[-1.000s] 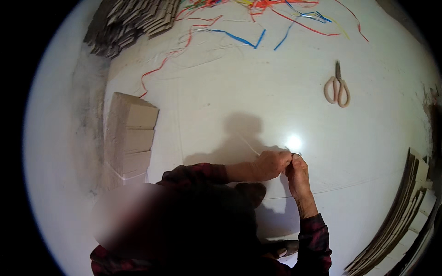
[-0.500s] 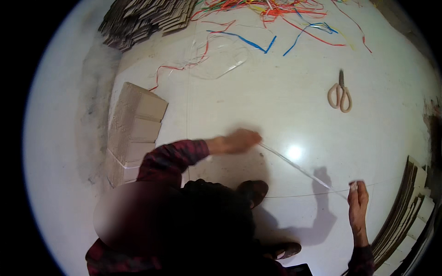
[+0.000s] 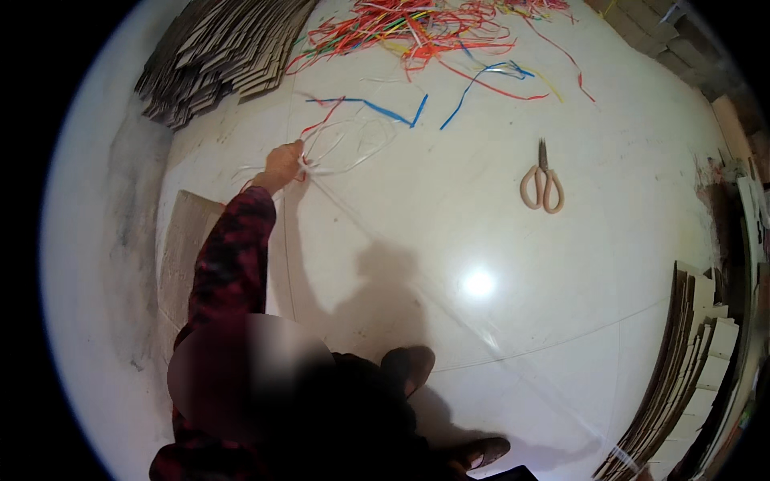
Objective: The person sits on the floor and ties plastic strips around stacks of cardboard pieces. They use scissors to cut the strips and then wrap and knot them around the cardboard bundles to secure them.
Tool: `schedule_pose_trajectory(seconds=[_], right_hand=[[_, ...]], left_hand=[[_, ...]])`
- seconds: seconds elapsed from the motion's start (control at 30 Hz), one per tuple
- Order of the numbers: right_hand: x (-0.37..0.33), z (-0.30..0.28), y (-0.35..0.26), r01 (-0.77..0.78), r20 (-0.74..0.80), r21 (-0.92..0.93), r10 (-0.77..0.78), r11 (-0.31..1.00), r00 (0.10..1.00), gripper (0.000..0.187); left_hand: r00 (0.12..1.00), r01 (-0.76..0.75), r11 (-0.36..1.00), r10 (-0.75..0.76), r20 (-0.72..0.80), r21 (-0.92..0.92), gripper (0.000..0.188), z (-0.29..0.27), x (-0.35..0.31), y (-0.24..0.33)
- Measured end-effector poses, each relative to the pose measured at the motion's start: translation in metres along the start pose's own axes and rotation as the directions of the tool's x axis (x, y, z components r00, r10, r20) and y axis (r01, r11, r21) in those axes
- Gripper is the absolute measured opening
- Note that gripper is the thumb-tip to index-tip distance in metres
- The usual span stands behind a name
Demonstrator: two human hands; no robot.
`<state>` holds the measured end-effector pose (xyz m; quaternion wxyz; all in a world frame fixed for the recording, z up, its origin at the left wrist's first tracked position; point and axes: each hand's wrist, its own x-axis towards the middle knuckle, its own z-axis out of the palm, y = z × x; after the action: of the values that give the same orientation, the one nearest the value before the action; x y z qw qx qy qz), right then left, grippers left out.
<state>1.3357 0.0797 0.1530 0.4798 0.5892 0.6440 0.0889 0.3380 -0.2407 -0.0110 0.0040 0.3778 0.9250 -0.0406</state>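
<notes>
Stretched out to the far left, my left hand (image 3: pixel 282 166) is closed around a loose bunch of clear plastic string (image 3: pixel 353 167) just above the floor. A red strand (image 3: pixel 322 120) tangles with the bunch at my fingers. From this hand a thin pale length of string (image 3: pixel 491 341) runs slantwise across to the lower right, by the right-hand cardboard stack. My right hand is out of the picture. Behind my left forearm a bundle of cardboard (image 3: pixel 180 248) is partly hidden.
Scissors (image 3: pixel 542 180) with tan handles lie on the floor (image 3: pixel 449 208) at the right. Red, blue and yellow strips (image 3: pixel 409 36) are heaped at the back. Stacked cardboard stands at the far left (image 3: pixel 233 52) and lower right (image 3: pixel 694 361). My shoes (image 3: pixel 409 369) are near the bottom.
My left hand has reached away to the far left and now grips the bunch of string that lay on the floor. My right hand has left the view at the lower right.
</notes>
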Motion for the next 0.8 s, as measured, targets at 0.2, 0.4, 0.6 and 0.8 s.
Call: schedule_pose_trajectory(seconds=[0.2,0.4,0.6,0.8], right_hand=[[-0.04,0.085,0.037,-0.122,0.181,-0.112,0.141,0.986,0.973,0.033],[-0.043,0.143,0.023,-0.059,0.29,-0.144,0.099,0.988,0.952,0.029],[-0.044,0.144,-0.034,-0.02,0.336,-0.046,0.034,0.999,0.941,0.021],[0.002,0.084,-0.125,0.247,-0.045,0.317,-0.246,0.916,0.968,0.026]], left_hand=[[0.894,0.41,0.911,-0.411,-0.176,-0.044,0.023,-0.003,0.067,-0.025],[0.878,-0.051,0.88,-0.185,-0.44,-0.473,0.012,0.048,0.149,0.032],[0.917,-0.34,0.908,0.261,-0.302,-0.246,0.033,0.082,0.175,0.273],[0.941,-0.162,0.983,0.128,-0.314,-0.084,0.038,0.111,0.158,0.282]])
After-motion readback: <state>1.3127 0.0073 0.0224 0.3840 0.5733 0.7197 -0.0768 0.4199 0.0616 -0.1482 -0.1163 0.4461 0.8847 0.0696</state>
